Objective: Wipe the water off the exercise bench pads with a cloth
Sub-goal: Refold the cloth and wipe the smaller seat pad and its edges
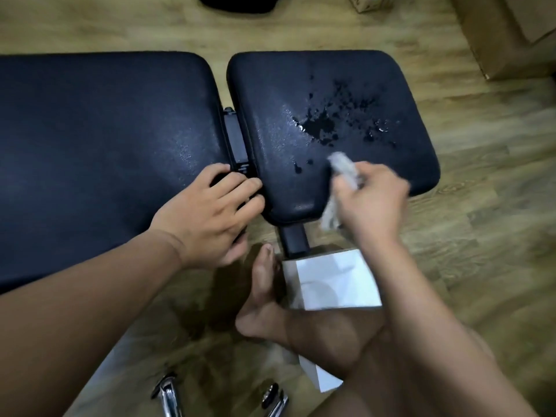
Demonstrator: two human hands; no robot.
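My bare foot (261, 284) & shin are closest, crossed in front of me on the wood floor (481, 206), w/ a white box (334, 278) just right of the toes, under my R wrist. L hand (207, 212) lies w/ fingers spread & nearly straight on the near corner of the long pad (105, 145), fingertips reaching over the gap onto the black hinge bracket (236, 139); it holds nothing. R hand (373, 203) is curled round a grey cloth (346, 173), blurred, one end sticking up past the knuckles, the other hanging below the palm. It's over the near edge of the short pad (301, 94); can't tell if the cloth touches. Water (320, 126) sits in dark blotches & drops beyond the R hand, mid-pad, plus two small drops just left of the cloth
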